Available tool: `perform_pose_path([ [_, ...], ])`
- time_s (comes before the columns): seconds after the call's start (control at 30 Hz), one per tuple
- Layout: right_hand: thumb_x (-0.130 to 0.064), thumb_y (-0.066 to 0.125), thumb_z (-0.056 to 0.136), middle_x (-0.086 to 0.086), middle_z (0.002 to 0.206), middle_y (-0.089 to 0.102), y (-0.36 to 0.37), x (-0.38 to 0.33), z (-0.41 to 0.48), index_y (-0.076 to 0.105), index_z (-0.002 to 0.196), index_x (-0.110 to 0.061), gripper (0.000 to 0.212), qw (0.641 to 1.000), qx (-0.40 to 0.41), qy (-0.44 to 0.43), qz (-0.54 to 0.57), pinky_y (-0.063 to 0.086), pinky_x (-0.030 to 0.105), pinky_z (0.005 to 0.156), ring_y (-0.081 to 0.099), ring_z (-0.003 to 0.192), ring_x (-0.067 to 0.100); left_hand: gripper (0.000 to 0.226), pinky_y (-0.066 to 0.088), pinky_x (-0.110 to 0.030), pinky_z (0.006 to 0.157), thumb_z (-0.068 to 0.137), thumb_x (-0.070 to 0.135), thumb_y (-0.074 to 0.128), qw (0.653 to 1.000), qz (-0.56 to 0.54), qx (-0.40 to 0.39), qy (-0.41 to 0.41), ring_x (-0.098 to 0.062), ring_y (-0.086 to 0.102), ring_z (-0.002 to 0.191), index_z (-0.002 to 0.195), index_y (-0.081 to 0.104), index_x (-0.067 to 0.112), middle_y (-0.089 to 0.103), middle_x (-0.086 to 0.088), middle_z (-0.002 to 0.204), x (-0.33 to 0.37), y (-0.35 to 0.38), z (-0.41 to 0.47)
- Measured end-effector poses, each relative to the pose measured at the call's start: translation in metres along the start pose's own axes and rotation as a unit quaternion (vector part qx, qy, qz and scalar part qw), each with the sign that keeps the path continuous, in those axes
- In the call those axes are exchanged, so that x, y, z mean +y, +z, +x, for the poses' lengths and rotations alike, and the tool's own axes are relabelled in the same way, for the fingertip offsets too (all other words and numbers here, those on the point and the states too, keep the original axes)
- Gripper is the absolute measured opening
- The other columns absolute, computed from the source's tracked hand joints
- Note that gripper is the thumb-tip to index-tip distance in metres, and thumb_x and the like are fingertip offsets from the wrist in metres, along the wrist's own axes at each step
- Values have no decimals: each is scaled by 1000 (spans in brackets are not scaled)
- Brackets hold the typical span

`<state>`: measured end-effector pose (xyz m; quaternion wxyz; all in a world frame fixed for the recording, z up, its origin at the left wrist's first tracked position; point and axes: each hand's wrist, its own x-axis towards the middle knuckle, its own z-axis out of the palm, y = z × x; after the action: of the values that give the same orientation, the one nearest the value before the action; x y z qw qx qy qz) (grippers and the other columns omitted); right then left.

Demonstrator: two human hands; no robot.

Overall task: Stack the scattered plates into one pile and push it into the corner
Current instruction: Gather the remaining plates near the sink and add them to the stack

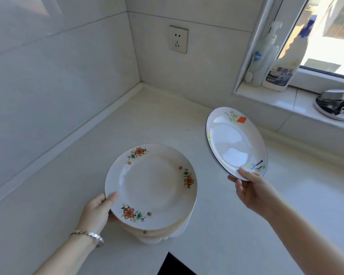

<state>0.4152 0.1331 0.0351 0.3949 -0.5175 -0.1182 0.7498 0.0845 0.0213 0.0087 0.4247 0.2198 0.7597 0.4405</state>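
Note:
A pile of plates (151,187) stands near the front of the pale countertop (151,120); its top plate is white with orange flower sprigs. My left hand (98,209) grips the pile's left rim, thumb on top. My right hand (252,189) holds a second plate (234,141) by its near rim, tilted up in the air to the right of the pile. That plate is white with a dark edge and a red flower. The corner of the counter (142,84) lies beyond the pile, at the back.
A wall socket (178,39) sits above the corner. On the window sill at the right stand two cleaner bottles (282,62) and a metal lid-like object (335,105). A dark hob edge (174,264) shows at the bottom.

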Motion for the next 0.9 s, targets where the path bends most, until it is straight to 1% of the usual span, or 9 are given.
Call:
perform_pose_path([
  [0.13,-15,52,92,9,57,71,0,4,1,57,86,-13,8,1000,3,5,-11,47,12,37,54,32,3,23,56,-49,75,91,20,54,996,91,-4,18,-31,68,75,74,67,11,73,-8,70,5,-9,8],
  [0.3,-14,51,92,9,56,70,1,11,1,56,85,-12,9,1000,7,21,0,44,12,34,52,30,3,34,51,-29,45,91,27,51,973,226,-8,36,-16,49,31,65,58,7,58,-5,47,4,-12,14],
  [0.43,-15,51,92,9,57,71,1,13,3,55,85,-12,9,1000,12,23,-2,44,11,34,52,30,3,40,43,-26,51,94,38,41,946,323,-29,28,-17,48,34,70,54,9,49,-5,51,1,-12,14],
  [0.57,-15,51,92,9,57,71,3,13,4,55,85,-12,9,1000,12,25,0,44,11,34,51,30,3,42,30,-24,47,91,49,36,872,478,51,89,-19,49,51,66,42,16,51,-1,56,-2,-12,9],
  [0.6,-15,51,92,9,57,71,4,13,4,55,85,-12,9,1000,12,25,-1,44,11,34,51,30,3,36,33,-26,51,91,48,37,886,450,68,92,-21,52,59,75,45,16,56,-2,67,-6,-9,9],
  [0.67,-15,52,92,9,57,71,4,13,4,55,85,-12,9,1000,12,26,-10,43,11,33,51,30,3,36,41,-34,75,93,41,38,965,251,63,48,-25,55,90,116,45,15,59,-5,109,-8,2,7],
  [0.73,-16,52,92,10,57,71,4,15,4,55,85,-12,8,999,14,25,-31,43,11,33,50,30,3,48,31,-38,101,96,37,32,995,75,61,24,-23,41,126,142,26,24,40,-1,142,-9,15,8],
  [0.8,-16,52,92,11,56,70,4,16,2,55,85,-10,10,997,13,21,-68,43,11,34,50,30,4,47,24,-33,108,98,33,29,995,19,75,58,-17,30,138,145,23,30,29,7,152,-11,26,7],
  [0.9,-14,51,92,13,55,69,3,18,-4,57,89,-5,11,988,-2,1,-156,44,14,34,50,31,6,43,27,-29,106,99,28,30,992,-27,91,81,-14,35,135,141,34,32,36,9,149,-16,32,8],
])
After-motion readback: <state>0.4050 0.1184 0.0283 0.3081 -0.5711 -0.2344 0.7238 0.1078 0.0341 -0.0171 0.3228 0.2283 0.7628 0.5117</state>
